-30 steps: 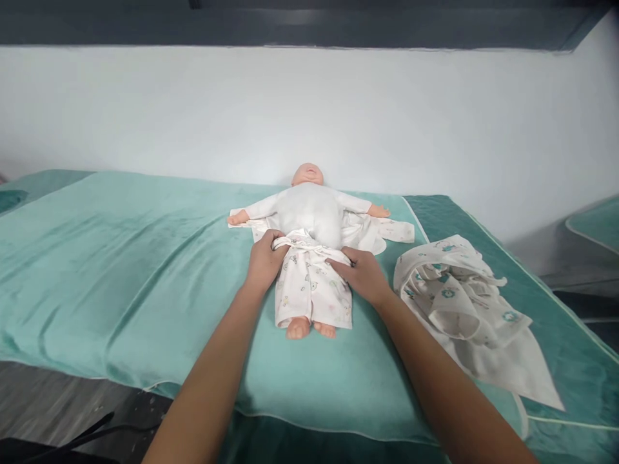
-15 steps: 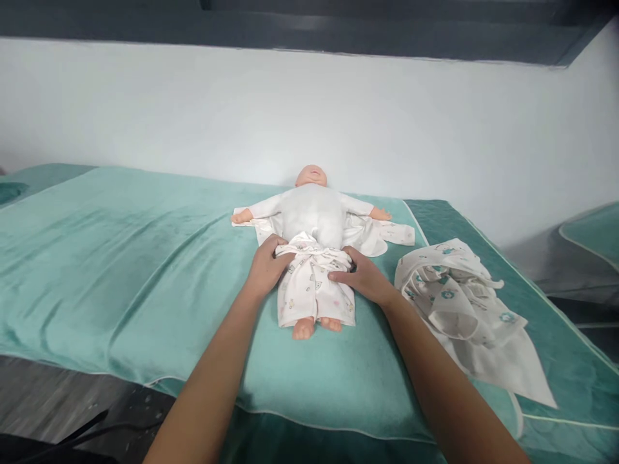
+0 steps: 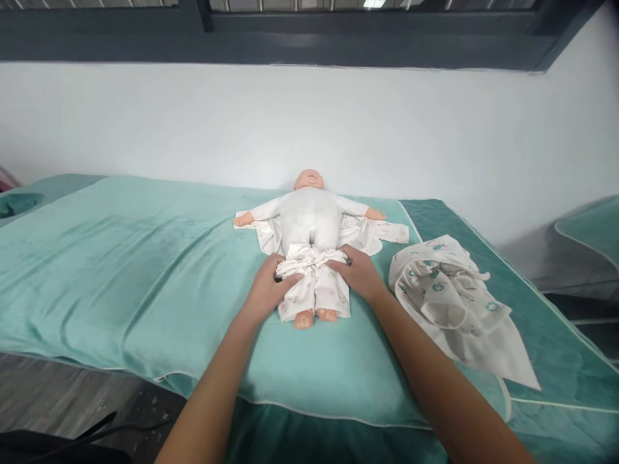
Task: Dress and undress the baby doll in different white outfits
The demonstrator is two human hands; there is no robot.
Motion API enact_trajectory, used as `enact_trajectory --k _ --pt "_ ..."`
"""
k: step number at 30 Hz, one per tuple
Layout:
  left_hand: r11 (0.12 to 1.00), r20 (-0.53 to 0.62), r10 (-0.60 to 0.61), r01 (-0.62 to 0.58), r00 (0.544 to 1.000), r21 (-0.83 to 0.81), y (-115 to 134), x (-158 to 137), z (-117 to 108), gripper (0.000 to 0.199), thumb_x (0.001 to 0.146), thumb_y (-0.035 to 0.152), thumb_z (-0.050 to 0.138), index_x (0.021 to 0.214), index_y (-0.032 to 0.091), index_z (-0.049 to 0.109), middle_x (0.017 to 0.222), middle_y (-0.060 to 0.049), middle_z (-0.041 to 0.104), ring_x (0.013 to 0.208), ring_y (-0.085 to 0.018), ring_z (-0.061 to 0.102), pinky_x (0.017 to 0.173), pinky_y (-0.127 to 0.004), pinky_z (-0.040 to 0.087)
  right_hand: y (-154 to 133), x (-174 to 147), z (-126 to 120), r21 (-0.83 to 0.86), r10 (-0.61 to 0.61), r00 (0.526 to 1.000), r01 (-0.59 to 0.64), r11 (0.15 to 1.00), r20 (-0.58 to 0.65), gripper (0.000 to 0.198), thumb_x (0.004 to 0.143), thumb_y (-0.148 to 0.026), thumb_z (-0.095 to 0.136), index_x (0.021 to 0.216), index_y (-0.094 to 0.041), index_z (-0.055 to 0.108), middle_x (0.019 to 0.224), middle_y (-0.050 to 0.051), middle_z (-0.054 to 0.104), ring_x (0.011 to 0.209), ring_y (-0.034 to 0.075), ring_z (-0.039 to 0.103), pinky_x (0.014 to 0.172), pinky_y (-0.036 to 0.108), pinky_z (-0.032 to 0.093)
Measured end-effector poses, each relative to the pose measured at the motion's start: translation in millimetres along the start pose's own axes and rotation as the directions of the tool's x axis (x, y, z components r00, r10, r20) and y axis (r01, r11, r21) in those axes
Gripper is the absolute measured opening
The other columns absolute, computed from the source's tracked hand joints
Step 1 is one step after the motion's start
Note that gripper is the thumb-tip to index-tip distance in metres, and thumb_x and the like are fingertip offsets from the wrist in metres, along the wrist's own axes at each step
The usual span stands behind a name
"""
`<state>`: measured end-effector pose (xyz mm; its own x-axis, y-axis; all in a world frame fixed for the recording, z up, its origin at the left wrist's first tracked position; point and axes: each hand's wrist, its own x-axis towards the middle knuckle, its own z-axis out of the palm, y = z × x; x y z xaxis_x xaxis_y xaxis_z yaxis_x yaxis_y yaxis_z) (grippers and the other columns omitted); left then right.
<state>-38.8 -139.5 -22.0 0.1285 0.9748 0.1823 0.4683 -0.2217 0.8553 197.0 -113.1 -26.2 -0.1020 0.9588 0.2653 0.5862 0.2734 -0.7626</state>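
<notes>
A baby doll lies on its back, arms spread, its head toward the wall. White printed pants are bunched around its legs, with the bare feet sticking out below. My left hand grips the waistband at the left side, thumb on top. On the other side my right hand pinches the gathered waistband. Some fingertips of both hands are hidden in the cloth. Under the doll's torso and arms a white printed baby shirt is spread open.
A crumpled white garment with green prints lies right of the doll. Everything rests on a green velvety bed cover, whose front edge drops toward a grey floor. Behind stands a white wall under a dark window frame.
Both hands have drawn the pants' waistband down the doll's legs, toward the feet, uncovering more of the lower body. My view has tilted up slightly.
</notes>
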Motion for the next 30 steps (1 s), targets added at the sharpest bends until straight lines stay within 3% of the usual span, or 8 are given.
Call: enact_trajectory --k 8,15,19,23,26,27,30 --pt "0.995 -0.061 -0.018 0.023 0.998 0.093 -1 -1 0 0.029 0.079 0.047 0.063 0.083 0.02 0.056 0.079 0.002 0.059 0.076 -0.017 0.053 0.069 -0.028 0.041 -7 -34 7 -0.112 -0.041 0.986 0.023 0.993 -0.159 0.031 0.082 -0.051 0.06 0.072 -0.022 0.052 0.072 0.0 0.059 0.072 0.019 0.052 0.068 0.03 0.035" --pt "0.999 -0.085 0.007 -0.003 0.996 0.043 -1 -3 2 0.027 0.079 0.046 0.061 0.082 0.019 0.057 0.079 0.001 0.059 0.078 -0.017 0.054 0.071 -0.028 0.042 -10 -45 11 0.014 -0.006 0.999 0.006 1.0 -0.045 0.029 0.087 -0.051 0.051 0.079 -0.023 0.048 0.074 -0.003 0.056 0.072 0.018 0.053 0.067 0.029 0.038" --pt "0.998 -0.038 0.011 -0.014 0.999 -0.061 2 -14 0 0.03 0.082 0.048 0.059 0.089 0.019 0.059 0.084 -0.001 0.059 0.082 -0.018 0.055 0.074 -0.029 0.044 -8 -41 14 -0.054 -0.027 0.998 0.024 0.998 -0.051 0.03 0.089 -0.052 0.046 0.08 -0.024 0.044 0.076 -0.001 0.056 0.075 0.019 0.054 0.07 0.03 0.04" --pt "0.995 0.011 0.069 -0.068 0.998 -0.067 3 -38 -3 0.032 0.086 0.05 0.055 0.082 0.019 0.06 0.091 -0.004 0.059 0.088 -0.02 0.056 0.081 -0.032 0.045 -4 -40 17 -0.108 -0.061 0.997 0.055 0.993 -0.05 0.026 0.091 -0.049 0.042 0.082 -0.025 0.044 0.078 0.001 0.059 0.075 0.021 0.056 0.07 0.03 0.04" --pt "0.993 0.012 0.102 -0.101 0.995 -0.066 -2 -53 1 0.032 0.083 0.049 0.062 0.098 0.02 0.061 0.106 -0.007 0.059 0.103 -0.023 0.056 0.092 -0.036 0.045 -2 -40 19 -0.131 -0.06 0.996 0.051 0.99 -0.065 0.025 0.091 -0.049 0.042 0.082 -0.025 0.043 0.076 0.001 0.057 0.073 0.022 0.055 0.068 0.03 0.039" --pt "0.99 0.009 0.121 -0.119 0.993 -0.079 -5 -57 3 0.042 0.08 0.049 0.066 0.11 0.021 0.058 0.115 -0.009 0.057 0.11 -0.025 0.055 0.096 -0.038 0.044 -2 -40 20 -0.132 -0.05 0.996 0.039 0.991 -0.079 0.026 0.09 -0.049 0.042 0.082 -0.025 0.043 0.074 0.001 0.057 0.072 0.021 0.054 0.067 0.03 0.038" --pt "0.966 0.029 0.254 -0.252 0.967 -0.052 -11 -64 13 0.096 0.062 0.052 0.083 0.141 0.026 0.035 0.14 -0.014 0.042 0.13 -0.032 0.043 0.109 -0.046 0.037 -3 -39 20 -0.116 -0.01 0.992 -0.004 0.993 -0.127 0.028 0.089 -0.051 0.043 0.079 -0.025 0.042 0.072 0.0 0.056 0.07 0.021 0.052 0.066 0.03 0.037"
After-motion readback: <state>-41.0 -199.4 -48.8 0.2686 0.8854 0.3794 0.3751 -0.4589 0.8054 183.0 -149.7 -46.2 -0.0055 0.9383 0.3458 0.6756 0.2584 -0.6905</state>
